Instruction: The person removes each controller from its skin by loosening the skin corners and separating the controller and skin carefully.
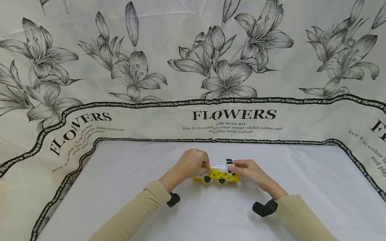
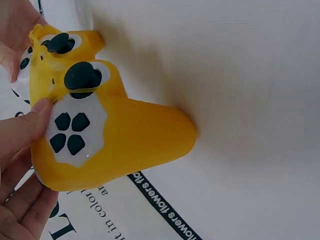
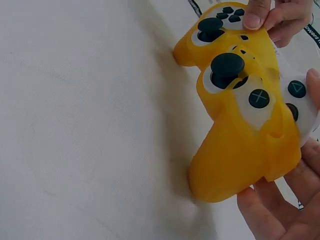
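A white game controller [image 1: 218, 166] with black buttons and thumbsticks sits partly inside a yellow silicone cover [image 2: 145, 130]. The cover wraps the left grip, with the direction buttons [image 2: 70, 132] showing through its opening. On the right side its edge [image 3: 282, 160] is loose and folded, leaving the white shell and round buttons [image 3: 296, 89] bare. My left hand [image 1: 192, 163] pinches the controller's left end, thumb on top beside the direction buttons and fingers beneath. My right hand [image 1: 249, 170] holds the right end, thumb by the bare buttons and fingers under the cover.
Both grips point down toward a white cloth-covered table [image 1: 211, 223]. Behind it hangs a floral cloth [image 1: 141, 73] printed with lettering, with a black border [image 1: 163, 139] along the table's back. Black wrist devices [image 1: 265, 208] sit below the sleeves.
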A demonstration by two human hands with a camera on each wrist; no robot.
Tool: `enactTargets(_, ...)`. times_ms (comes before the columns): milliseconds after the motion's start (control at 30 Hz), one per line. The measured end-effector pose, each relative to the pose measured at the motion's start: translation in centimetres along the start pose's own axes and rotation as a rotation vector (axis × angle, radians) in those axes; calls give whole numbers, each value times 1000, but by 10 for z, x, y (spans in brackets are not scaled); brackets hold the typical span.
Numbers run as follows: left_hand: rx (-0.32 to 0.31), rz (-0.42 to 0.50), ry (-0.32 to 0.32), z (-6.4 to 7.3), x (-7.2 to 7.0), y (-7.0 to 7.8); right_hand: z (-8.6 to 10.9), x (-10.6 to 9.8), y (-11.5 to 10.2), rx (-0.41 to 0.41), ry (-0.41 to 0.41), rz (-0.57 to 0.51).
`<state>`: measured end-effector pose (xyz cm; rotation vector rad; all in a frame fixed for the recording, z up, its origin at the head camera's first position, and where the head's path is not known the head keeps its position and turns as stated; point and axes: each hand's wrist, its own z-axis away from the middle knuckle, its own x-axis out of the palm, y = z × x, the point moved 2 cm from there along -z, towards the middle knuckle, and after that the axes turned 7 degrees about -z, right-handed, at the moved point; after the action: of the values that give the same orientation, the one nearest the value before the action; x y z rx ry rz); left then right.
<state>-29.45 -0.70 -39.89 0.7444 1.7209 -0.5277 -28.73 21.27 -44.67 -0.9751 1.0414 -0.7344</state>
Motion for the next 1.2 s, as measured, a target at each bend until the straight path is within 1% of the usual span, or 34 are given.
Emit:
enactTargets(100,-28,-23,-48,-2,-1,2,1,2,-3,-15,14,-2)
enactTargets(167,-26,-42,-92,-3,-2,3,1,3,-4,-21,15,-5)
enactTargets(267,23,-62,-166,-6,-5,5,2,5,-4,-32,19,4)
enactTargets(333,74,-64,-210,-8,-7,6,2,6,-3,-48,25,17)
enactTargets(433,136,-40,-265,-11,-10,5,2,6,-4,-71,40,36)
enactTargets(567,182,23,-344,-15,-13,2,3,7,-2,-70,65,40)
enactTargets(633,181,16,-386,-15,-12,1,3,9,-1,-66,72,36)
enactTargets(700,180,-53,-418,-16,-11,2,4,10,-1,-66,73,38)
enactTargets(767,183,-147,-440,-17,-9,4,5,9,-1,-67,68,56)
enactTargets(800,186,-200,-444,-18,-8,6,5,8,-2,-74,60,71)
enactTargets(867,214,-303,-443,-20,-7,9,6,6,-2,-82,46,106)
enactTargets(933,236,-375,-437,-22,-6,11,6,3,-3,-88,29,129)
enactTargets(1000,239,-436,-435,-24,-6,14,6,1,-3,-92,12,135)
enactTargets(1067,207,-475,-446,-26,-6,16,6,0,-3,-91,-3,131)
enactTargets(1200,85,-498,-496,-29,-10,26,7,-3,-2,-93,-17,133)
